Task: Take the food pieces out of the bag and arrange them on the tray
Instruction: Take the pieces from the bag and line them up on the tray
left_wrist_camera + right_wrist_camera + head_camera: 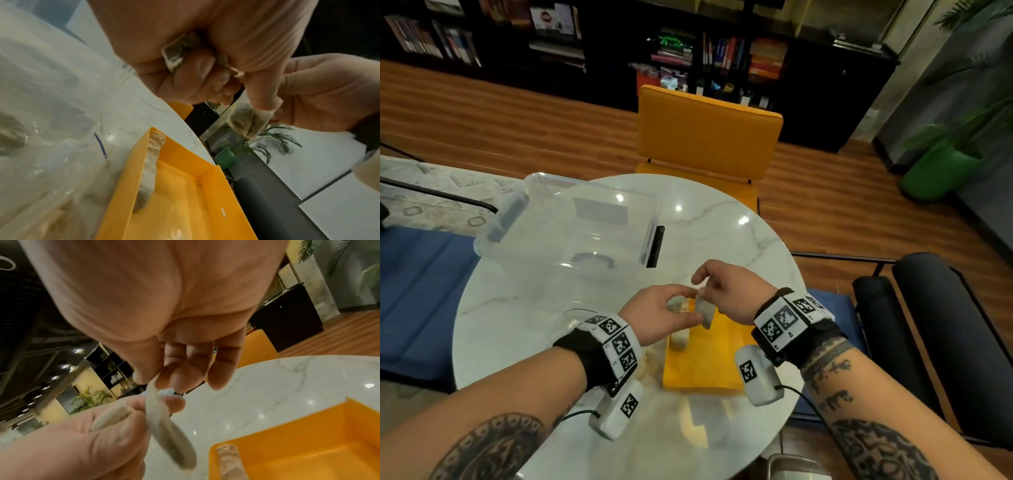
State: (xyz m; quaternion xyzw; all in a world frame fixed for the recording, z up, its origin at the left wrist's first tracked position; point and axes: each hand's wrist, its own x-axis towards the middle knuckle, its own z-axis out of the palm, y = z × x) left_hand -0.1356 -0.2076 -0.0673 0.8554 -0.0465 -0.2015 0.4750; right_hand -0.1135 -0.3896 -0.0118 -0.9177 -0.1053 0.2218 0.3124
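Both hands hover over the far left corner of the yellow tray [709, 363]. My left hand [688, 306] curls its fingers round a pale wrapped food piece [177, 52]. My right hand [702, 286] pinches a second pale dumpling-like piece [704, 313] by its top edge, so it hangs down [166, 426] right beside the left fingers. A third piece [679, 340] lies along the tray's left wall [150, 172]. The clear plastic bag [41, 105] lies on the table left of the tray, with pale pieces showing inside it.
A round marble table [732, 226] holds a big clear plastic box [571, 222] at the back left. A yellow chair [709, 133] stands behind the table, a dark chair [948, 342] to the right, and a green plant pot [941, 174] further right.
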